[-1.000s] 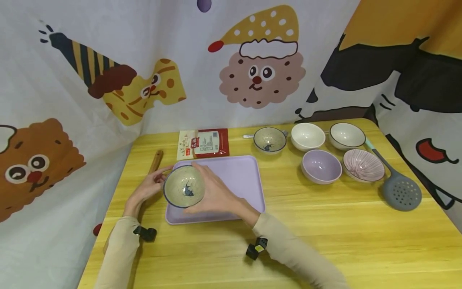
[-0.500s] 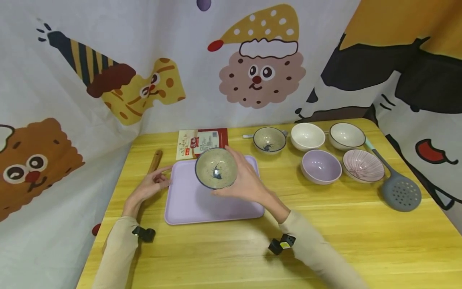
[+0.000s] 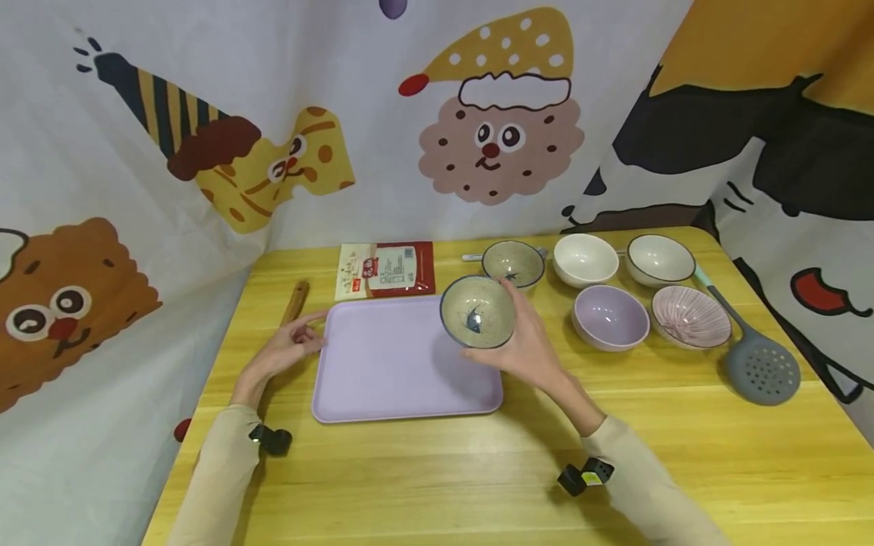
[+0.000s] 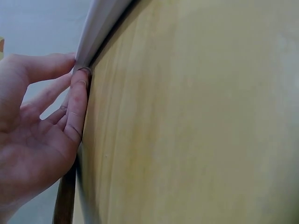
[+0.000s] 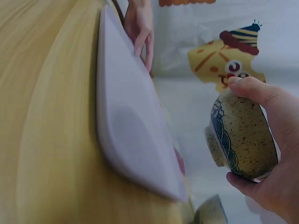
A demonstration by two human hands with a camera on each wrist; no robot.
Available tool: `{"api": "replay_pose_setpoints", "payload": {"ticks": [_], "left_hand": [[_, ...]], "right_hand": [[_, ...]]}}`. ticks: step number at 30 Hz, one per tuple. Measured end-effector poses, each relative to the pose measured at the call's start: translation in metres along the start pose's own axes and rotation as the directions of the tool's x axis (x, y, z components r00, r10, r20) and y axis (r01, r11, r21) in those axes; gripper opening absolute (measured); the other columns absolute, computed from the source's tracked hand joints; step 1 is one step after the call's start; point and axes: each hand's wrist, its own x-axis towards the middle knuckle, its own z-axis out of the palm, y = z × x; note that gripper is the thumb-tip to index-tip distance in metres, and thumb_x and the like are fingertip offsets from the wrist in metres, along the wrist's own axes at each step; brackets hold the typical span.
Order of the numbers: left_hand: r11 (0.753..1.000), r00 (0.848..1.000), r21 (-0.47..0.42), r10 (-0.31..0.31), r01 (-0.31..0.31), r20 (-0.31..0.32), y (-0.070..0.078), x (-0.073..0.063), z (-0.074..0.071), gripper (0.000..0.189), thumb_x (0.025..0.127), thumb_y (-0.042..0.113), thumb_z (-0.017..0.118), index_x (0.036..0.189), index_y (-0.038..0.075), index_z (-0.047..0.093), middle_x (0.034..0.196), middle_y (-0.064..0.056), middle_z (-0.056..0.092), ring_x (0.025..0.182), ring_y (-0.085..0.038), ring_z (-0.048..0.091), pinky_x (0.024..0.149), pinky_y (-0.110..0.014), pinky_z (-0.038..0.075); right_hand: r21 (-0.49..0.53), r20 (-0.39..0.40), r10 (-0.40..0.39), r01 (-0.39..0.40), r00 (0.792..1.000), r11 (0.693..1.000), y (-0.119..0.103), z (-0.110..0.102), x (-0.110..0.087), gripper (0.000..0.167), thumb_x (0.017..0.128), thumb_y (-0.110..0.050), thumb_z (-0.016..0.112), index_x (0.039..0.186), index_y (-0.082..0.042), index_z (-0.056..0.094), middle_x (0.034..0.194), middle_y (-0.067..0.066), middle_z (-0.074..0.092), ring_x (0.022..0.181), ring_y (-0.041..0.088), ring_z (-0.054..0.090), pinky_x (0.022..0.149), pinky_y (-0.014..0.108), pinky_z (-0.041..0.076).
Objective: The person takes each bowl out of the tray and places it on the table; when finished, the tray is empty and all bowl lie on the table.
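My right hand (image 3: 529,341) holds a speckled beige bowl (image 3: 476,315) with a blue rim and a blue motif inside, raised above the right end of the lilac tray (image 3: 382,360). Fingers and thumb span opposite sides of the bowl, and the right wrist view shows its patterned outside and foot. On the tray's left edge rests my left hand (image 3: 283,353), its fingertips touching the rim. Seen in the left wrist view, the left hand (image 4: 42,121) has relaxed, slightly bent fingers against the edge.
A matching beige bowl (image 3: 512,258) stands behind the tray. Right of it are white bowls (image 3: 585,258), a lilac bowl (image 3: 610,315), a pink striped bowl (image 3: 691,315) and a grey slotted turner (image 3: 762,369). A red-and-cream packet (image 3: 385,269) lies behind; a wooden handle (image 3: 295,302) is left.
My right hand has carried the beige bowl rightward, from the tray's left end to above its right end. The left hand has stayed at the tray's left edge.
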Motion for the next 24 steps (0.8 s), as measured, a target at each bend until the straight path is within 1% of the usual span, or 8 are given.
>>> {"api": "replay_pose_setpoints", "payload": {"ticks": [5,10,13,18,19,20,24], "left_hand": [[1.000,1.000,0.007,0.004,-0.004,-0.004,0.000,-0.001,0.001,0.059,0.096,0.012,0.067,0.150,0.001,0.046,0.095,-0.011,0.062,0.080,-0.013,0.054,0.067,-0.021,0.046],[1.000,1.000,0.001,0.008,-0.008,0.000,0.004,-0.001,0.001,0.060,0.096,0.008,0.066,0.151,-0.001,0.044,0.097,-0.014,0.062,0.080,-0.012,0.053,0.067,-0.021,0.045],[1.000,1.000,-0.003,0.005,-0.005,0.006,0.013,-0.005,0.001,0.059,0.097,0.005,0.064,0.150,-0.005,0.042,0.098,-0.018,0.061,0.080,-0.013,0.052,0.067,-0.020,0.044],[1.000,1.000,-0.001,0.000,0.000,0.013,0.038,-0.015,0.000,0.057,0.096,0.000,0.063,0.148,-0.010,0.042,0.096,-0.022,0.060,0.079,-0.016,0.053,0.068,-0.021,0.044],[1.000,1.000,-0.001,0.000,0.000,0.015,0.041,-0.016,-0.001,0.056,0.096,0.000,0.063,0.147,-0.010,0.043,0.096,-0.022,0.060,0.079,-0.017,0.053,0.067,-0.021,0.044],[1.000,1.000,0.004,0.002,-0.002,0.015,0.039,-0.016,0.000,0.056,0.096,0.001,0.062,0.148,-0.010,0.042,0.096,-0.021,0.061,0.079,-0.016,0.053,0.067,-0.021,0.044],[1.000,1.000,-0.001,-0.003,0.003,0.013,0.040,-0.016,-0.001,0.056,0.096,0.002,0.063,0.148,-0.009,0.043,0.096,-0.020,0.060,0.079,-0.016,0.052,0.066,-0.021,0.044]], "right_hand": [[-0.024,-0.031,0.017,-0.018,0.999,1.000,0.017,-0.008,-0.007,0.129,0.060,-0.041,0.097,0.161,-0.009,0.023,0.159,0.021,0.036,0.143,0.041,0.040,0.115,0.066,0.035],[-0.053,-0.067,0.050,-0.054,0.997,0.997,0.030,-0.015,-0.013,0.128,0.060,-0.040,0.098,0.158,-0.004,0.025,0.156,0.023,0.039,0.140,0.043,0.043,0.113,0.067,0.037],[-0.078,-0.079,0.084,-0.091,0.993,0.993,0.037,-0.018,-0.015,0.128,0.060,-0.042,0.098,0.158,-0.005,0.025,0.156,0.023,0.039,0.140,0.044,0.042,0.114,0.067,0.035],[-0.110,-0.078,0.131,-0.139,0.988,0.984,0.050,-0.021,-0.019,0.129,0.062,-0.042,0.097,0.160,-0.003,0.022,0.158,0.026,0.035,0.142,0.046,0.039,0.116,0.067,0.033],[-0.113,-0.078,0.137,-0.145,0.988,0.983,0.053,-0.021,-0.020,0.129,0.062,-0.041,0.097,0.159,-0.002,0.021,0.159,0.026,0.035,0.142,0.046,0.038,0.116,0.067,0.032],[-0.117,-0.076,0.142,-0.151,0.987,0.982,0.056,-0.021,-0.021,0.129,0.062,-0.042,0.097,0.159,-0.002,0.021,0.159,0.026,0.034,0.143,0.047,0.038,0.117,0.067,0.032],[-0.126,-0.074,0.168,-0.176,0.983,0.976,0.064,-0.022,-0.024,0.129,0.063,-0.043,0.096,0.159,0.000,0.020,0.159,0.028,0.033,0.143,0.048,0.036,0.117,0.068,0.030]]}}
